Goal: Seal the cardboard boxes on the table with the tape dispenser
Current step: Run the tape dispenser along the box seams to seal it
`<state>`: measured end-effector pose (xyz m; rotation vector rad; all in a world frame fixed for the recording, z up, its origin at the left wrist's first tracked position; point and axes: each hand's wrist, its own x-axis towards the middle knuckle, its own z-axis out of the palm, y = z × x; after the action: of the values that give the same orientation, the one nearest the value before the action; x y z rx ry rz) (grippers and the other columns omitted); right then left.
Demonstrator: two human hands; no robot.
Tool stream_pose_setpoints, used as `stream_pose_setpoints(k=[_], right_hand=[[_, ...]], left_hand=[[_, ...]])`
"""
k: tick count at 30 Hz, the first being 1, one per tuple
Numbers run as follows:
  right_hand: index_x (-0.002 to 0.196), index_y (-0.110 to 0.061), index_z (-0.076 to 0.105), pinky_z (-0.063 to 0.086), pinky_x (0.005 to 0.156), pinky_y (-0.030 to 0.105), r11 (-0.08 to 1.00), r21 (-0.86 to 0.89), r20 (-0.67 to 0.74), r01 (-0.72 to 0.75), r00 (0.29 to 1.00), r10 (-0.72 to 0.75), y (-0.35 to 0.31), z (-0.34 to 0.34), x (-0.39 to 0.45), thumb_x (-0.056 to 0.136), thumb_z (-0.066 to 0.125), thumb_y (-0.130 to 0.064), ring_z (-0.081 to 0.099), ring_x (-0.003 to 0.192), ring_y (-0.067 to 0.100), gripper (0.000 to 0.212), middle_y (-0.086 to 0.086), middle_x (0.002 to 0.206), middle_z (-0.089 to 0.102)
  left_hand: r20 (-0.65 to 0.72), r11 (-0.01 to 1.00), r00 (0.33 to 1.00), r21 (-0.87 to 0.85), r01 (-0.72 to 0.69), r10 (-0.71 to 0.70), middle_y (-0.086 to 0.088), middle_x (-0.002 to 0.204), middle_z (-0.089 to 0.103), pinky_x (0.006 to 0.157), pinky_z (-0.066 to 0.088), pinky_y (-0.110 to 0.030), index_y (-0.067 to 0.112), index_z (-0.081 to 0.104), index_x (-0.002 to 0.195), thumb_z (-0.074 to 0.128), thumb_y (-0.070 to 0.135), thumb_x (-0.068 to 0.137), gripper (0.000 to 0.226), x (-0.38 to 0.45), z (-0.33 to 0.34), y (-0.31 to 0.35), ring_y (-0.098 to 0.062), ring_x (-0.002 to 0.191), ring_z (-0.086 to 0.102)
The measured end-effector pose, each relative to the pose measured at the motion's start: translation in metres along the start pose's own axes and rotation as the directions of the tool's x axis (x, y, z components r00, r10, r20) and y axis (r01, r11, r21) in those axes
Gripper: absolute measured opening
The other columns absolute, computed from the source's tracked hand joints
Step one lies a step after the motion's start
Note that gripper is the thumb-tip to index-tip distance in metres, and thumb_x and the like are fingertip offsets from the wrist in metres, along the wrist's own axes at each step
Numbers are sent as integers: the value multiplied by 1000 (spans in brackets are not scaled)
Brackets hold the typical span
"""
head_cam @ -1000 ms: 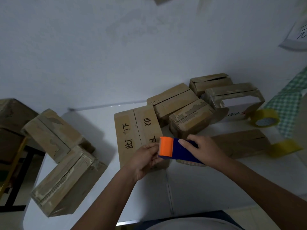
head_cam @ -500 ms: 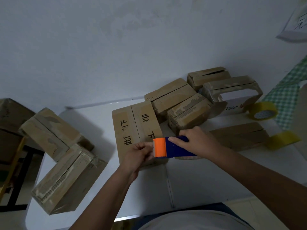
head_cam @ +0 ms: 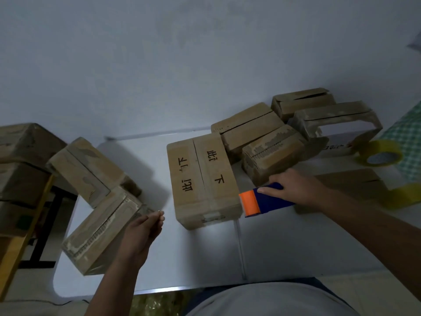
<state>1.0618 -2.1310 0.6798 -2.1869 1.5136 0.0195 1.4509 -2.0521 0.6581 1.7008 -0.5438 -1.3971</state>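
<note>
Gripped the blue and orange tape dispenser (head_cam: 265, 200) in the right hand (head_cam: 296, 187), right of frame centre, its orange end just beside the near right corner of the printed cardboard box (head_cam: 202, 176) on the white table (head_cam: 205, 258). Held the left hand (head_cam: 143, 229) lower left of centre, fingertips pinched together near a taped box (head_cam: 102, 231); contents of the pinch impossible to tell.

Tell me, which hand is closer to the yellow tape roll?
Right. The right hand holds the tape dispenser near the yellow tape roll; the left hand is far across the table.
</note>
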Motion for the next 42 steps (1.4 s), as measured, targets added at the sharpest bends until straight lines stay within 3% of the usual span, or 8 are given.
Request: stream_pose_setpoints(k=[8,18,32,39,42], right_hand=[[86,-20,63,49,68,25,999,-46,33,-25,999,27,2,-9,6,79,32,-75,62,70,10,64,-2,79,66],[79,-25,60,53,71,33,1000,-13,19,22,1000,-21,15,-2,3,69,20,-85,60,68,9,73,-5,75,64],[79,-24,59,54,71,34,989,-145,-19,30,999,-33,16,-12,16,63,13,-90,60,65,8,82,-3,72,64],[71,-26,53,53,67,32,970,-242,0,18,1000,-18,8,-12,24,66,15,-88,56,60,8,73,-6,64,58],[74,-25,55,53,68,31,961,-276,22,-15,1000,22,3,-8,25,77,25,-83,56,61,9,65,-5,66,59]], left_hand=[[-32,997,998,57,-50,52,-10,83,66,81,50,-30,3,72,96,63,14,94,14,1,9,-7,-21,84,60],[-37,985,995,150,-83,89,-12,84,63,84,48,-34,1,69,95,60,13,96,15,4,5,-19,-22,83,57],[-94,996,994,81,-41,48,-15,96,65,83,48,-31,7,69,100,58,15,98,15,-2,17,-22,-25,92,61],[-107,993,993,114,-39,51,-16,96,64,86,49,-34,4,69,102,58,16,97,17,4,18,-26,-27,93,61],[-114,993,993,120,-22,35,-15,90,64,85,48,-35,2,69,100,60,15,96,17,10,20,-24,-26,88,59]])
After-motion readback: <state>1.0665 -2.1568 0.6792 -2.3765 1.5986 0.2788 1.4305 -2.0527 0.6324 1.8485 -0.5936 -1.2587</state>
